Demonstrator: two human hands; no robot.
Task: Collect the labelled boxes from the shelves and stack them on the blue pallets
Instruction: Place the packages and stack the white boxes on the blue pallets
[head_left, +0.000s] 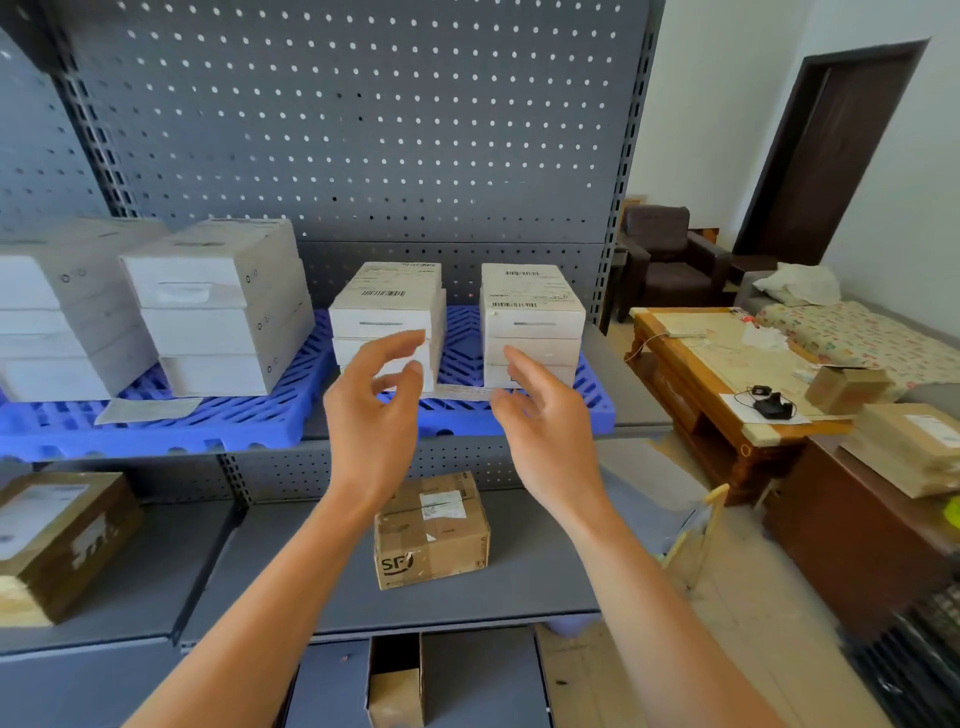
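Observation:
Two blue pallets (249, 421) lie side by side on the upper grey shelf. Stacks of white labelled boxes stand on them: two tall stacks at the left (218, 306) and two narrower stacks in the middle (387, 306) and right (530, 312). My left hand (371, 410) hovers in front of the middle stack, fingers loosely curled, holding nothing. My right hand (545, 421) hovers in front of the right stack, fingers relaxed and empty. A brown SF cardboard box with a label (431, 530) sits on the shelf below, between my forearms.
Another brown labelled box (57, 540) sits at the lower left shelf. A wooden table (727, 374) with cardboard boxes (904, 447) stands to the right, with an armchair (670, 260) and a dark door (836, 156) behind.

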